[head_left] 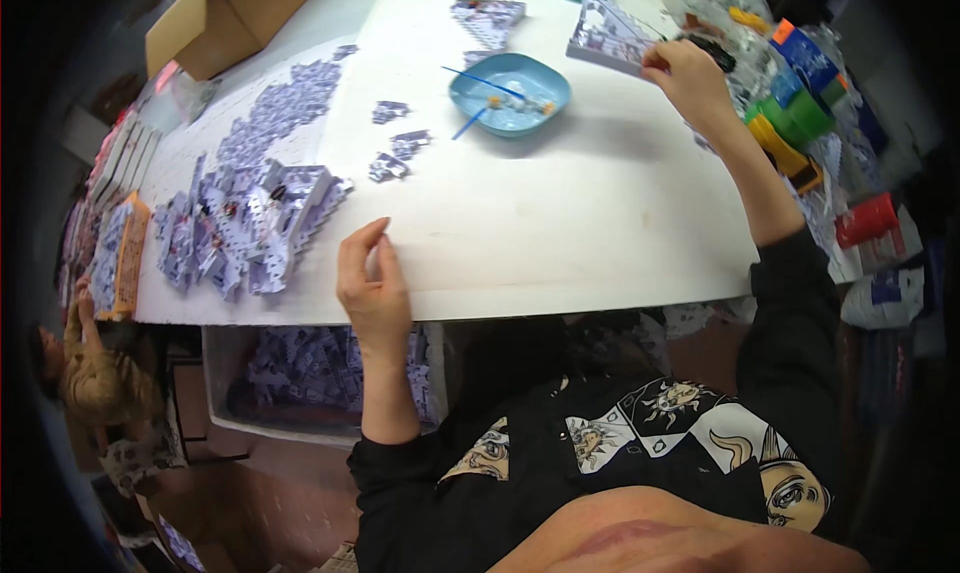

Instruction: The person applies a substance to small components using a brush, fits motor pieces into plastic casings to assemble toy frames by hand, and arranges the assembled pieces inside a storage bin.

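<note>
My right hand (pixel 690 78) is at the far right of the table, its fingers pinching the near corner of a triangular lilac plastic piece (pixel 608 35) with a raised edge. My left hand (pixel 375 285) hovers over the table's front edge, thumb and fingers apart, with nothing in it. Between the hands and farther back sits a light blue bowl (pixel 512 123) with thin blue sticks (pixel 482 81) and small orange bits in it. Left of the bowl lie a few small lilac pieces (pixel 390 167). A similar triangular piece (pixel 490 18) rests behind the bowl.
A stack of larger lilac pieces (pixel 245 228) and a spread of small ones (pixel 280 113) cover the left side. An open cardboard box (pixel 215 33) stands at far left. Tape rolls (pixel 795 123) and plastic bags crowd the right. Below the edge is a filled bin (pixel 325 428); another person (pixel 110 378) works at left.
</note>
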### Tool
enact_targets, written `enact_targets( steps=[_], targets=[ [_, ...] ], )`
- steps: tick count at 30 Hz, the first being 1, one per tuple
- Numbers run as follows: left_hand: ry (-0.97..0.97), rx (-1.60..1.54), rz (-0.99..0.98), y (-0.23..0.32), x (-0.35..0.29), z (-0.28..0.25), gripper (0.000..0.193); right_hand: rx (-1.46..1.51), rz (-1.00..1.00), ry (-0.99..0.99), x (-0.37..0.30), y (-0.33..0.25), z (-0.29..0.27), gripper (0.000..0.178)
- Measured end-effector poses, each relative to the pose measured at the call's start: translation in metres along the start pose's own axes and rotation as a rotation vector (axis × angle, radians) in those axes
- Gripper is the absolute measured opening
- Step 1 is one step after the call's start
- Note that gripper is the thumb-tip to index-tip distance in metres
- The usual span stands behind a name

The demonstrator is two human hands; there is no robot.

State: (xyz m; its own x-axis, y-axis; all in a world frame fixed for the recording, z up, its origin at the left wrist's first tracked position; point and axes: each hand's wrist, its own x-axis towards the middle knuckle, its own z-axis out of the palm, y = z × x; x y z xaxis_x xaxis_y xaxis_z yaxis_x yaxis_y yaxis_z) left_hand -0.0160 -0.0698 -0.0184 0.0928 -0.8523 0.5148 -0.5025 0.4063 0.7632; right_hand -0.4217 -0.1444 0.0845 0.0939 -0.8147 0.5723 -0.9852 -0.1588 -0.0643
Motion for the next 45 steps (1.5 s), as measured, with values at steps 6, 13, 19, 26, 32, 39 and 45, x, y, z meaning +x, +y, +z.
enact_targets(
  steps=[6,13,19,26,32,39,45],
  targets=[
    [0.022,0.003,0.009,0.012,-0.003,0.025,0.019,0.048,0.199,-0.088,-0.136,-0.024,-0.058,0.012],
    [-0.362,-0.153,0.423,0.097,-0.007,0.1,0.023,0.157,0.261,0.267,-0.205,-0.041,-0.033,0.018],
    [-0.715,-0.118,0.592,0.151,0.006,0.15,0.018,0.293,0.146,0.242,-0.212,-0.024,-0.029,0.015],
    [-0.918,0.073,0.692,0.152,0.02,0.199,0.017,0.33,0.148,0.142,-0.203,-0.007,-0.019,0.013],
    [-1.014,0.209,0.796,0.156,0.03,0.219,0.015,0.377,0.146,-0.066,-0.187,0.008,-0.033,0.017],
    [-0.898,-0.003,0.612,0.147,0.027,0.217,0.013,0.57,0.342,-0.223,-0.169,0.006,-0.026,0.022],
    [-0.732,-0.119,0.57,0.148,0.017,0.206,0.015,0.899,0.556,-0.381,-0.153,0.022,-0.009,0.018]
  ],
)
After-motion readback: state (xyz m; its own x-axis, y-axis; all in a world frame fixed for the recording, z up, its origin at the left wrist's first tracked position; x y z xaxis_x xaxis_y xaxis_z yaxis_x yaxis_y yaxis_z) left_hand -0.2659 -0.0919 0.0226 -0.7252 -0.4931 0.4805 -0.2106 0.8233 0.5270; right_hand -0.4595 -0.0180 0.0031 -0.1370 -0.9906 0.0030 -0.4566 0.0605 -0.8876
